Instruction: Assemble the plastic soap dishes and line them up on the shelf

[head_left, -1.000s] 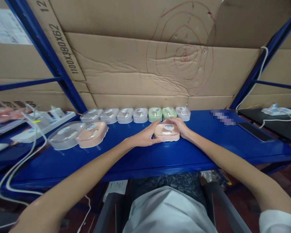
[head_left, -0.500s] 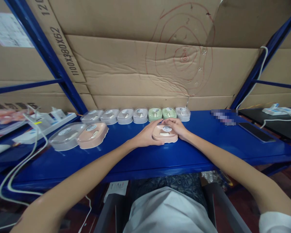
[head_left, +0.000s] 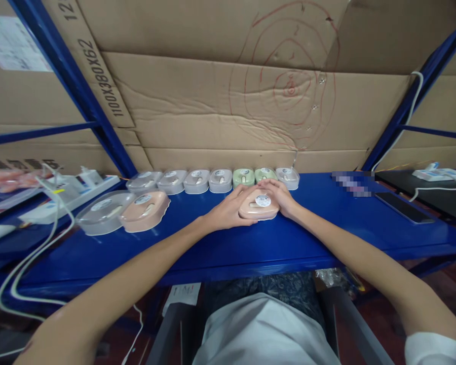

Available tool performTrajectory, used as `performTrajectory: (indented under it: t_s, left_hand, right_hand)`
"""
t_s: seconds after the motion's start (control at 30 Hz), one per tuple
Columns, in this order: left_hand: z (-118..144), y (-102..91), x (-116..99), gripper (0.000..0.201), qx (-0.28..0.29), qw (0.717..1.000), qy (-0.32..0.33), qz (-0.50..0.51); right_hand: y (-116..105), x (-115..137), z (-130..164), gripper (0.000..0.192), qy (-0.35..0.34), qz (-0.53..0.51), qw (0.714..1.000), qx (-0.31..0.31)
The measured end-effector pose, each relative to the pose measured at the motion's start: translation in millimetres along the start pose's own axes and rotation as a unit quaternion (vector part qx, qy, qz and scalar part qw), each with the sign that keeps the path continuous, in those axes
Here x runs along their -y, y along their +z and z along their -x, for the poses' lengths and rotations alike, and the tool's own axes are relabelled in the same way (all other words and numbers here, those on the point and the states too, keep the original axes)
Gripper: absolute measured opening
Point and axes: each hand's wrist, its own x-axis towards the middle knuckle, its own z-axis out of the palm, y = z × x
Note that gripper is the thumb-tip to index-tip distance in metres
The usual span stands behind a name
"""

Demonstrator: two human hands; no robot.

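Between my two hands is a pink rounded plastic case [head_left: 255, 207] with a clear cover, a round white label and a small pale piece on top. My left hand [head_left: 231, 209] grips its left side, thumb along the near edge. Fingers of my right hand [head_left: 280, 196] curl round the far right side, partly hidden behind the case. Behind stands a row of similar cases: several grey ones [head_left: 196, 182] and two green ones [head_left: 243, 177]. Off to the left, a larger-looking clear grey case [head_left: 104, 213] touches another pink case [head_left: 144, 212].
A blue table [head_left: 213, 253] carries everything. At left lie a white power strip [head_left: 68, 200] and white cables [head_left: 55, 228]. A dark phone [head_left: 403, 207] lies at right, near a white adapter [head_left: 439, 175] on a black surface. Cardboard [head_left: 197, 101] walls the back.
The pink case has tilted or turned slightly between my hands, so its round label now sits further right. My right fingers have shifted up a little over its far edge.
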Motion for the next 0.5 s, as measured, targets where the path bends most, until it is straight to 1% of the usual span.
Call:
performTrajectory:
  t_s: [0.1,0.2,0.33,0.4,0.43,0.5]
  left_hand:
    - [2,-1.5,1,0.106,-0.018,0.999,0.01,-0.026]
    - [3,-2.4,1,0.105,-0.019,0.999,0.015,-0.036]
    - [1,-1.2,-6,0.1,-0.027,0.999,-0.012,-0.014]
    - [-2,0.5,-10,0.105,-0.054,0.998,-0.032,0.005]
    - [-4,1.5,-12,0.107,-0.077,0.996,-0.049,0.02]
    - [-7,3.7,-14,0.103,-0.134,0.983,-0.104,0.076]
  right_hand:
    - [3,0,3,0.041,0.013,-0.015,1.0,-0.014]
    - [6,0,6,0.048,0.03,-0.005,0.999,-0.021]
    - [7,-3,7,0.057,0.025,0.036,0.997,-0.061]
    - [7,-4,6,0.058,0.011,0.054,0.995,-0.08]
    - [7,-4,6,0.058,0.003,0.063,0.994,-0.086]
    - [9,-3,7,0.058,-0.019,0.078,0.993,-0.09]
